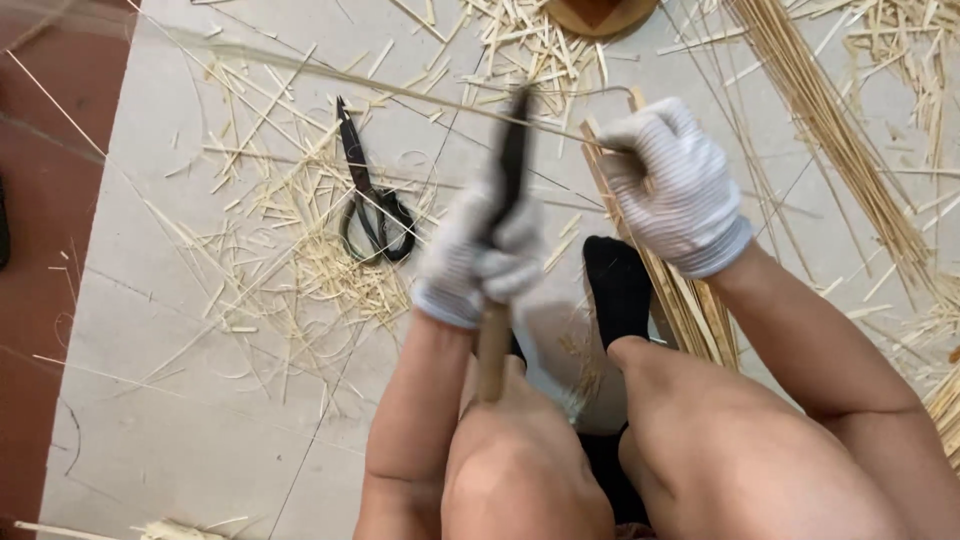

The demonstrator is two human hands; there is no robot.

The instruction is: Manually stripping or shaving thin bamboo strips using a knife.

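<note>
Bamboo strip [400,92] stretches across the floor [180,380], right hand [672,185] fingers closed on it; left hand [480,255] grips a blurred knife [512,160]. A slip could cut the gloved right fingers.

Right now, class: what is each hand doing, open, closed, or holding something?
Left hand: closed on a dark-bladed knife with a wooden handle.
Right hand: closed on a thin bamboo strip.

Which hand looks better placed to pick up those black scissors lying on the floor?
The left hand, probably. The scissors lie on its side, close beside it, while the right hand is across the body gripping a bamboo strip. The left would first have to put down its knife.
</note>
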